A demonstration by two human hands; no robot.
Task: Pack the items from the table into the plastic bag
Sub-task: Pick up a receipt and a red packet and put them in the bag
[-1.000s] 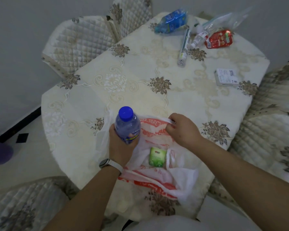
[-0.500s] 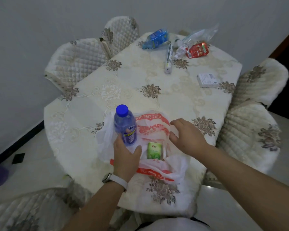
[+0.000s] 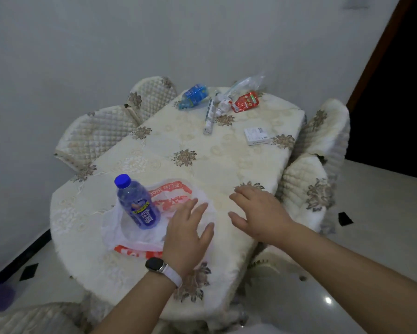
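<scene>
Standing tilted in the thin, floppy plastic bag (image 3: 159, 213) at the near table (image 3: 154, 150) edge, blue-capped bottle (image 3: 137, 206); probably heavy, smooth, slippery; best gripping round the middle; left hand (image 3: 187, 233) and right hand (image 3: 260, 213) both spread wide, holding nothing.

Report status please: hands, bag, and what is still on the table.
Left hand open, flat on plastic bag; right hand open, empty. Blue-capped bottle upright in the bag. White box and far-end items unpacked. Path clear.

quilted chairs (image 3: 99, 131) ring a cloth-covered table (image 3: 154, 162) by a grey wall (image 3: 82, 44).
</scene>
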